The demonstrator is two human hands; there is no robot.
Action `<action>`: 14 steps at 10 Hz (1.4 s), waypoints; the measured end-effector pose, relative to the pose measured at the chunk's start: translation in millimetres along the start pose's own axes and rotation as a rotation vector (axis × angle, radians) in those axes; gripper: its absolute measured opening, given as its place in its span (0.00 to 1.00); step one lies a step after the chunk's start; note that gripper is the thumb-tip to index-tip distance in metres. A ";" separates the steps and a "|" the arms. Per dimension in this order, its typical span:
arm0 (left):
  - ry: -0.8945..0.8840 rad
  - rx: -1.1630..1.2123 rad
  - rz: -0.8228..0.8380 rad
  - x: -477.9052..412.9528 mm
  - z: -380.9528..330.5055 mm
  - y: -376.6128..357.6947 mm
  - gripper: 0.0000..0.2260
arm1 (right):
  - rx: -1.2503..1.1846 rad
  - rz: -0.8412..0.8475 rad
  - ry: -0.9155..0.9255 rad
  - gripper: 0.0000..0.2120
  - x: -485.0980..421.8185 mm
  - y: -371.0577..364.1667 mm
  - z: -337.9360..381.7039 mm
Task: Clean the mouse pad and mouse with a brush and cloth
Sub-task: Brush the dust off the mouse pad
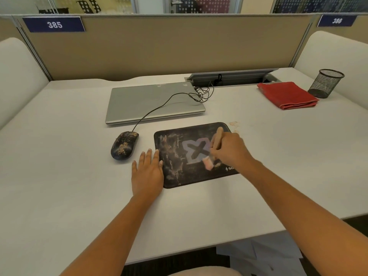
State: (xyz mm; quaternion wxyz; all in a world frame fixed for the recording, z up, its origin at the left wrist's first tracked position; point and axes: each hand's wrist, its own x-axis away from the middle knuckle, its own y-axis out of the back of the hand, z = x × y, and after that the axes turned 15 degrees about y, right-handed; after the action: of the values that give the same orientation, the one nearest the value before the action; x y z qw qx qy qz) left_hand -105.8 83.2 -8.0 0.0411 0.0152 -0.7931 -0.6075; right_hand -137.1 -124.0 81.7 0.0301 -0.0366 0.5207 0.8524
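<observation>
Right hand (229,150) grips the brush (216,140), bristles on the pad (179,168) below its fingers. Left hand (147,172) lies flat, fingers spread, thumb on the pad's edge. Mouse (124,145) just beyond its fingertips; cloth (287,95) and mesh cup (325,83) well apart.

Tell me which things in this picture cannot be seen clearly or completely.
- Head view: the brush bristles are blurred.
- Head view: the right hand hides the mouse pad near-right corner and cuts off its white logo.
- Head view: the mesh cup contents cannot be made out.
- Head view: the cable far end is hidden in the desk slot.
</observation>
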 end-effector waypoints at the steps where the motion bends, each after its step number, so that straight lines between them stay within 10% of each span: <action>1: -0.001 0.000 -0.001 -0.2 -0.3 0.0 0.22 | 0.042 -0.030 -0.017 0.05 1.5 7.5 -0.2; 4: -0.016 -0.014 -0.016 2.0 0.2 1.8 0.21 | -0.426 -0.016 0.154 0.06 8.9 -39.5 47.6; 7: -0.007 0.004 0.008 0.2 -0.1 0.1 0.22 | 0.032 0.019 0.018 0.09 5.4 1.8 8.7; 9: -0.016 -0.002 -0.010 0.6 0.9 0.1 0.21 | -0.418 0.036 0.127 0.07 13.6 -20.9 41.5; 14: -0.013 0.009 0.028 -1.5 -0.6 0.1 0.22 | 0.037 -0.024 -0.014 0.07 9.3 27.8 -12.0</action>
State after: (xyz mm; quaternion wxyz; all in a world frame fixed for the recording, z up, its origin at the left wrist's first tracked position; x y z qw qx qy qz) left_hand -104.3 82.8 -7.8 0.0444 0.0005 -0.7961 -0.6035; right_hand -148.5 -147.3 100.0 0.0444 -0.0363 0.5358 0.8424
